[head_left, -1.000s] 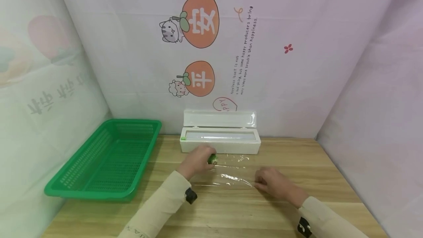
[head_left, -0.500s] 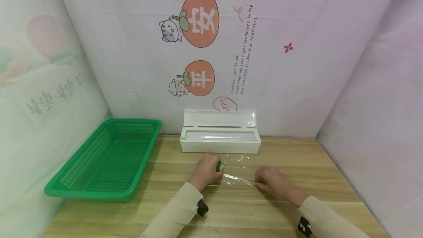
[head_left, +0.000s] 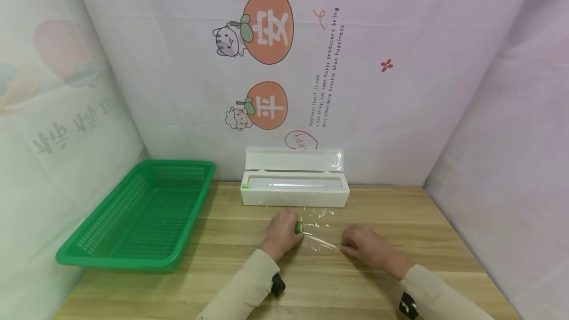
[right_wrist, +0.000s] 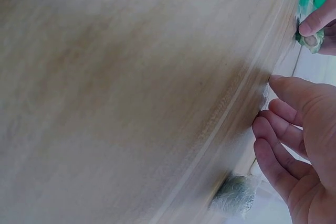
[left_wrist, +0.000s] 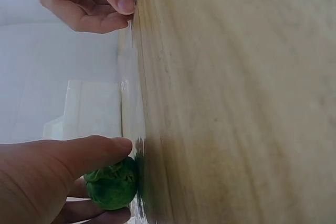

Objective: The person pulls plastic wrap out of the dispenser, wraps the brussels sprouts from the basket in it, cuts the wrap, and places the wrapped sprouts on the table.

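My left hand grips a small round green vegetable, by its look a Brussels sprout, with the thumb on one side and fingers on the other. It sits low over a sheet of clear plastic wrap on the wooden table. A pale stem end of the sprout faces my right hand. That hand pinches the near right corner of the wrap between thumb and fingertips, pulling creases in it. In the right wrist view, a film-wrapped green bundle lies beyond the right hand's fingers; I cannot pick it out in the head view.
A white cling film dispenser stands at the back with its lid raised and a roll inside. On the left is a green plastic basket. Printed white cloth walls in the table's back and sides.
With the sprout in it, my left hand has moved right and nearer to me over the wrap, and the wrap's left part has drawn in. My right hand has stayed in place.
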Available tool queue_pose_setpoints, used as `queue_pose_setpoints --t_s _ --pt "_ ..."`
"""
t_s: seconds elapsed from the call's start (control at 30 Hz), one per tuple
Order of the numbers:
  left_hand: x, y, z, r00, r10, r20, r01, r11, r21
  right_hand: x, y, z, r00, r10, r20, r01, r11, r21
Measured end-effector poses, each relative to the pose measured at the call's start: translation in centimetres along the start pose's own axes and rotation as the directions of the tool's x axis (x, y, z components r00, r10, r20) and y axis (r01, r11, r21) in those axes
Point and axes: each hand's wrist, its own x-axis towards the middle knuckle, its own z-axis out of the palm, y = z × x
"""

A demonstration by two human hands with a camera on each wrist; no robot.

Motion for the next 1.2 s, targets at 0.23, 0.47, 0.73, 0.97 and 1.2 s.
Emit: queue_pose_setpoints --t_s 0.23,0.47,0.73,0.97,1.2 --pt "0.0 -0.6 -0.2 0.999 0.011 0.048 -0.008 0.999 -0.053 0.1 0.2 0.2 1.000 -0.010 -0.004 0.010 1.000 -0.010" --pt "-0.3 -2.0 -1.3 0.997 0.032 0.076 -0.023 0.994 -0.111 0.2 0.3 0.2 1.000 -0.004 0.001 0.004 1.000 -0.007" --pt "-2.1 -4.0 -4.5 0.989 0.100 0.107 -0.092 0.993 -0.080 0.2 0.5 0.1 1.000 -0.007 0.006 0.007 1.000 0.015" --pt "-3.7 -6.9 -6.1 0.971 0.199 0.135 -0.187 0.978 -0.097 0.0 0.4 -0.7 0.999 0.009 0.053 -0.012 0.998 0.058" --pt "-6.2 -8.9 -7.0 0.949 0.279 0.149 -0.272 0.960 -0.069 -0.2 0.5 -1.4 0.998 -0.034 0.049 0.032 0.998 0.045"
